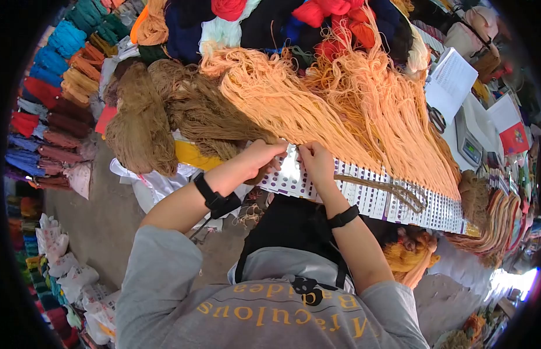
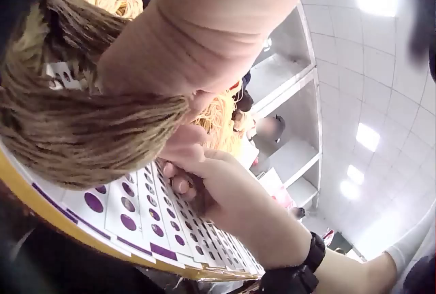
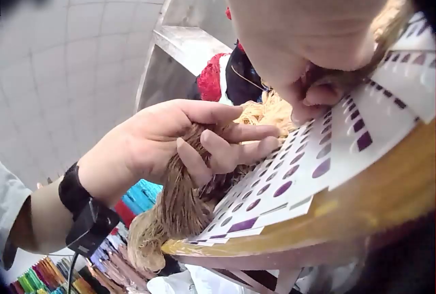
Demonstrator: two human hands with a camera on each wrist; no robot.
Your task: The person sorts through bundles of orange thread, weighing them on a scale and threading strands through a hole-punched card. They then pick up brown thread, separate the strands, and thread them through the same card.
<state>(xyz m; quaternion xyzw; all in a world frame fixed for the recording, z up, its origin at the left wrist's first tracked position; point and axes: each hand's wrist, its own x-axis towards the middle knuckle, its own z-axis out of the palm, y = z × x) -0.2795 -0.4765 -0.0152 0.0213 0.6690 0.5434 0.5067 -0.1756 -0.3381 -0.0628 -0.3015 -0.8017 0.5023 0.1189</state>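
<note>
My left hand (image 1: 261, 157) holds a hank of brown yarn (image 3: 184, 202), which runs between its bent fingers and hangs below the palm. In the left wrist view the same yarn bulges beside the thumb. Close beside it, my right hand (image 1: 318, 166) has its fingers curled around a thin brown bundle of yarn (image 3: 392, 22), fingertips right at a white card (image 3: 293, 171). Rows of purple-marked holes cover this card. A thin brown skein (image 1: 392, 189) trails over the cards to the right of that hand. The right fingertips are partly hidden under the palm.
Peach yarn (image 1: 317, 104) spreads across the table behind the cards, with brown hanks (image 1: 136, 122) to its left. Scissors (image 1: 437, 118), a digital scale (image 1: 469, 145) and paper sheets (image 1: 452, 75) lie at the right. Shelves of coloured yarn (image 1: 55, 116) stand at the left.
</note>
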